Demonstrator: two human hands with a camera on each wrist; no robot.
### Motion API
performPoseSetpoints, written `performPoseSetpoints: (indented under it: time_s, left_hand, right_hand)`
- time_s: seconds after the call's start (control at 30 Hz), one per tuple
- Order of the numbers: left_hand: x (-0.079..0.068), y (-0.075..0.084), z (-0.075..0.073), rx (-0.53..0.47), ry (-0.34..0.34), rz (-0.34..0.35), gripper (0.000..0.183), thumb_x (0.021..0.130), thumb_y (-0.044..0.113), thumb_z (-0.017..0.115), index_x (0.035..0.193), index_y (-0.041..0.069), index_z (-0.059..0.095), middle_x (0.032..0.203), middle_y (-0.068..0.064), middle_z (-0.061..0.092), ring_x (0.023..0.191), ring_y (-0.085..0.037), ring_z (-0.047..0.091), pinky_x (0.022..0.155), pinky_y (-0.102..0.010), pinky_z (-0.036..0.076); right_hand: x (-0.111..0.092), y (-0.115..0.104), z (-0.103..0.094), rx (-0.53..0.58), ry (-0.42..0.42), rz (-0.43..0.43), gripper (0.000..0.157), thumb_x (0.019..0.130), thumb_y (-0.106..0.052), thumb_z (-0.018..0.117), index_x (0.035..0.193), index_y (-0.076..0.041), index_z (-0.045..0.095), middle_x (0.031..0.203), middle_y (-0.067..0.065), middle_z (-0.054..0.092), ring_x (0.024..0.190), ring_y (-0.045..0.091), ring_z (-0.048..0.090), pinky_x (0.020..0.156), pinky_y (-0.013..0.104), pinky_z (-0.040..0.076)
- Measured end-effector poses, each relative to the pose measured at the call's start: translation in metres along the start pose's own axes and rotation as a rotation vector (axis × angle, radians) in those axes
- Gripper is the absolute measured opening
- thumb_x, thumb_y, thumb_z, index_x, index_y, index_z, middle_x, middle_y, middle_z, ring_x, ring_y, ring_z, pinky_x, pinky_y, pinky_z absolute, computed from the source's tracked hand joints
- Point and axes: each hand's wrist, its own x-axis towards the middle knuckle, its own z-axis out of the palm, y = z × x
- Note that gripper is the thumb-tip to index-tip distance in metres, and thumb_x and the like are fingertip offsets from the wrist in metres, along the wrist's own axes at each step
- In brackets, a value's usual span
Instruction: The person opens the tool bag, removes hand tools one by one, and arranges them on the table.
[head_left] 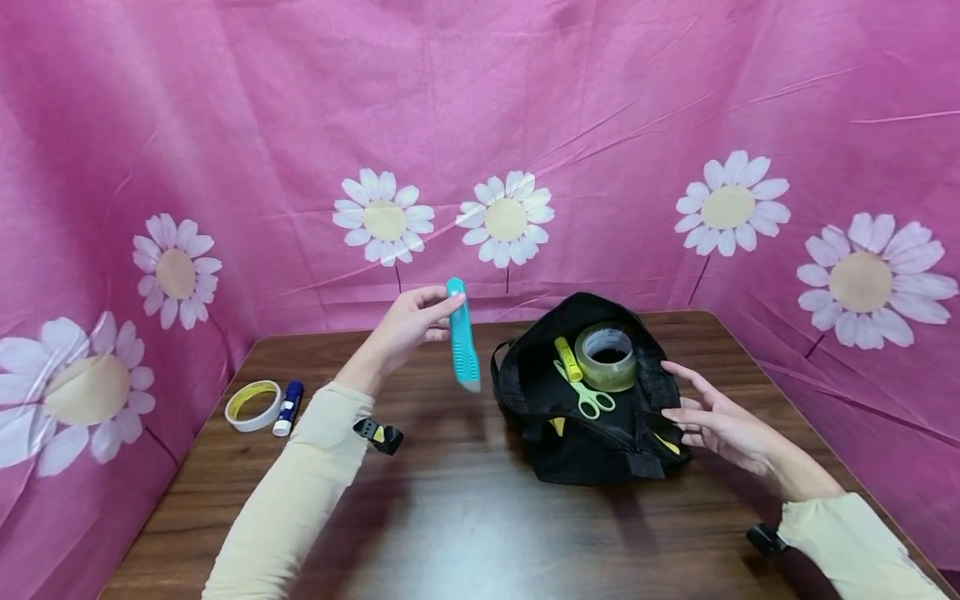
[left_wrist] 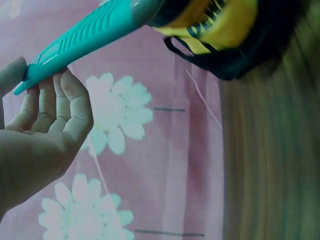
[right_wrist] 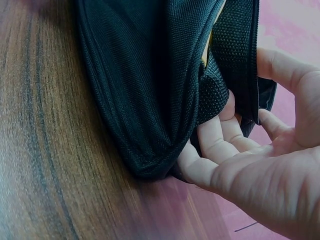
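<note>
Between thumb and fingers my left hand [head_left: 408, 323] pinches a teal box cutter [head_left: 462, 337] by one end. The cutter hangs above the table, left of an open black bag [head_left: 592, 454]; in the left wrist view its ridged handle [left_wrist: 82, 37] spans the top. My right hand [head_left: 723, 425] grips the right edge of the bag, its fingers curled in at the fabric [right_wrist: 132, 80] in the right wrist view. Inside the bag are a roll of clear tape [head_left: 611, 375], a yellow tube-shaped stick [head_left: 567, 358] and light green-handled scissors [head_left: 592, 402].
At the left of the wooden table [head_left: 465, 533] lie a roll of white tape [head_left: 253, 407] and a blue glue stick [head_left: 288, 408] with a white end. A pink cloth [head_left: 465, 100] with daisies hangs behind the table and along both sides.
</note>
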Motion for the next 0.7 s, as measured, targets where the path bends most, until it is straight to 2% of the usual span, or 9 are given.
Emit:
performPoseSetpoints:
  time_s: [0.17,0.33,0.53,0.7]
  left_hand:
    - [-0.011,-0.013,-0.019,-0.058,0.025,-0.013,0.024,0.102,0.026,0.065,0.115,0.006,0.066,0.099,-0.003,0.064,0.083,-0.016,0.065,0.082,-0.034,0.059]
    - [-0.022,-0.027,-0.04,-0.079,0.002,-0.031,0.019,0.106,0.03,0.058,0.114,0.013,0.06,0.1,-0.001,0.061,0.086,-0.016,0.065,0.084,-0.039,0.059]
    - [-0.033,-0.042,-0.064,-0.11,-0.008,-0.048,0.027,0.108,0.037,0.05,0.115,0.011,0.049,0.105,-0.007,0.073,0.099,-0.025,0.072,0.087,-0.045,0.06]
    - [-0.041,-0.055,-0.081,-0.125,0.035,-0.116,0.031,0.108,0.037,0.049,0.12,0.009,0.045,0.101,-0.005,0.073,0.093,-0.024,0.074,0.083,-0.042,0.061]
  right_hand:
    - [0.0,0.0,-0.001,0.004,0.0,0.008,0.075,0.106,-0.006,0.051,0.161,-0.037,0.01,0.131,0.001,0.056,0.111,0.012,0.062,0.081,0.036,0.056]
    - [0.0,0.001,-0.001,0.003,-0.003,0.013,0.075,0.106,-0.006,0.051,0.161,-0.038,0.01,0.132,0.001,0.055,0.112,0.012,0.062,0.083,0.036,0.056]
    - [-0.001,0.0,-0.001,-0.011,0.02,0.031,0.076,0.106,-0.008,0.052,0.161,-0.037,0.008,0.132,0.001,0.055,0.112,0.012,0.062,0.084,0.038,0.055]
    - [0.0,-0.002,0.0,-0.008,0.014,0.02,0.076,0.106,-0.008,0.051,0.161,-0.037,0.009,0.129,0.001,0.055,0.109,0.009,0.061,0.082,0.036,0.055]
